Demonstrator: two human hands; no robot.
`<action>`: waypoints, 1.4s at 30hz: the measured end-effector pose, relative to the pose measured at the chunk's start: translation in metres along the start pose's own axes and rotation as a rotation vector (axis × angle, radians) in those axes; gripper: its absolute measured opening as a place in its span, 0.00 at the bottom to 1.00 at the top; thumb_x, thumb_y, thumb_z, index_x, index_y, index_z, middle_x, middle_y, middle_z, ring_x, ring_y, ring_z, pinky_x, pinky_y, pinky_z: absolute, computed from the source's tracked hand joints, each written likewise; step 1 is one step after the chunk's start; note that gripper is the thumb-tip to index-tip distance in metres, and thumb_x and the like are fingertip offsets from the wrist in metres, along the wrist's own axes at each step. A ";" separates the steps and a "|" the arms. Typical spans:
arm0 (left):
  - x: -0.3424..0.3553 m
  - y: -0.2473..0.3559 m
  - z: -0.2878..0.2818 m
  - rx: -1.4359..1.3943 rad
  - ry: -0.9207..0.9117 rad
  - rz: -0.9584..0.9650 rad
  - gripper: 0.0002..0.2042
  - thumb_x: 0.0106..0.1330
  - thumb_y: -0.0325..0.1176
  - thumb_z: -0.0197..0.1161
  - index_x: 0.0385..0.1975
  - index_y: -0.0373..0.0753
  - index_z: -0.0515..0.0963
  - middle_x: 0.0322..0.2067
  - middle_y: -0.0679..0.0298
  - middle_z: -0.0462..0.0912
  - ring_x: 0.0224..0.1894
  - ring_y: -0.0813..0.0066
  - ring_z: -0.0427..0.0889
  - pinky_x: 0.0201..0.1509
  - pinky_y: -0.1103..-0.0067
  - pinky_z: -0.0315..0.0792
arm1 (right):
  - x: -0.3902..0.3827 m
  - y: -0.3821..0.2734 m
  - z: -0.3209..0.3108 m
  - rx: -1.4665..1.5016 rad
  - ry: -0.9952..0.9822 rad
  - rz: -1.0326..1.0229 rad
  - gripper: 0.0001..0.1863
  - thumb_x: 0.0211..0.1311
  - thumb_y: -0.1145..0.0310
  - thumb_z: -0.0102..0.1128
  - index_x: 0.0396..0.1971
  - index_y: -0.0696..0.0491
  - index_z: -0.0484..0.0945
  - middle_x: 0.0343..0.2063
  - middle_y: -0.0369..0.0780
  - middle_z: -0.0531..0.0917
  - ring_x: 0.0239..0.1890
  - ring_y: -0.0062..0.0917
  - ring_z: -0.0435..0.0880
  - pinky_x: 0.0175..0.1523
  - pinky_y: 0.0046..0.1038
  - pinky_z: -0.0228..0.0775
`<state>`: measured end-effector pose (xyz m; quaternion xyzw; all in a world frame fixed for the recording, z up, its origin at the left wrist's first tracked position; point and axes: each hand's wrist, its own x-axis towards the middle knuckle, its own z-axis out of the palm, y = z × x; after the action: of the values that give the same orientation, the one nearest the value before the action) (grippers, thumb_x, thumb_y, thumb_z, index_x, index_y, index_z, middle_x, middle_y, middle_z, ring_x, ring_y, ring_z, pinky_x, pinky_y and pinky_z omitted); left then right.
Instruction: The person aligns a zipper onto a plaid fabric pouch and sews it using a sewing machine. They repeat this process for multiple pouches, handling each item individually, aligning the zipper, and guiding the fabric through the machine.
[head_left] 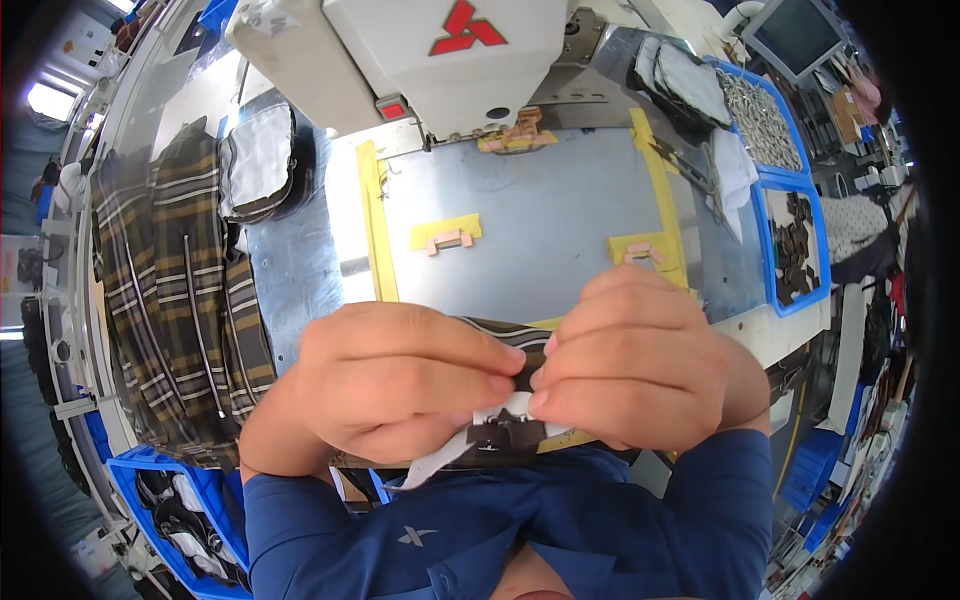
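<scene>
At the near edge of the sewing machine's metal plate (540,215), my two hands meet over a small piece of dark striped cloth (497,328). My left hand (400,375) is closed, its thumb and fingers pinching the cloth from the left. From the right, my right hand (635,365) pinches it too, with the fingertips almost touching those of the left. Just below the fingertips shows a small dark brown buckle-like part (505,432). A white strip (438,463) hangs out beside it, under my left hand. The fingers hide most of the cloth.
A white sewing machine head (445,60) overhangs the plate, which carries pink guides (450,240) on yellow tape. Plaid cloth pieces (165,270) and a white-and-black stack (258,160) lie left. Blue trays of small metal parts (762,115) and dark parts (795,245) stand right; a blue bin (175,510) sits lower left.
</scene>
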<state>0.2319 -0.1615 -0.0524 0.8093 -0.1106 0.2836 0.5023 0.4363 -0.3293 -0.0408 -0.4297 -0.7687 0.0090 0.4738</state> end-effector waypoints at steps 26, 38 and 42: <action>0.032 -0.095 0.045 0.907 -0.115 -0.237 0.37 0.57 0.51 0.82 0.61 0.31 0.80 0.47 0.52 0.84 0.49 0.51 0.84 0.56 0.61 0.77 | -0.008 0.158 0.010 -0.196 -0.286 1.072 0.21 0.61 0.61 0.75 0.43 0.64 0.88 0.32 0.57 0.88 0.40 0.55 0.88 0.49 0.46 0.80; 0.033 -0.122 0.043 0.805 -0.317 -0.272 0.50 0.56 0.63 0.75 0.67 0.22 0.74 0.67 0.43 0.77 0.69 0.47 0.76 0.76 0.59 0.69 | -0.020 0.162 0.014 -0.349 -0.207 1.046 0.16 0.58 0.63 0.76 0.33 0.64 0.88 0.20 0.56 0.82 0.23 0.49 0.83 0.33 0.41 0.74; 0.034 -0.124 0.042 0.773 -0.301 -0.281 0.51 0.51 0.62 0.80 0.66 0.24 0.75 0.66 0.44 0.77 0.68 0.44 0.77 0.74 0.57 0.71 | -0.015 0.162 0.012 -0.309 -0.250 1.119 0.16 0.59 0.63 0.74 0.33 0.64 0.87 0.25 0.56 0.84 0.30 0.52 0.85 0.39 0.44 0.77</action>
<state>0.3320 -0.1367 -0.1396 0.9774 0.0427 0.1118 0.1745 0.5359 -0.2325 -0.1258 -0.8293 -0.4677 0.1961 0.2348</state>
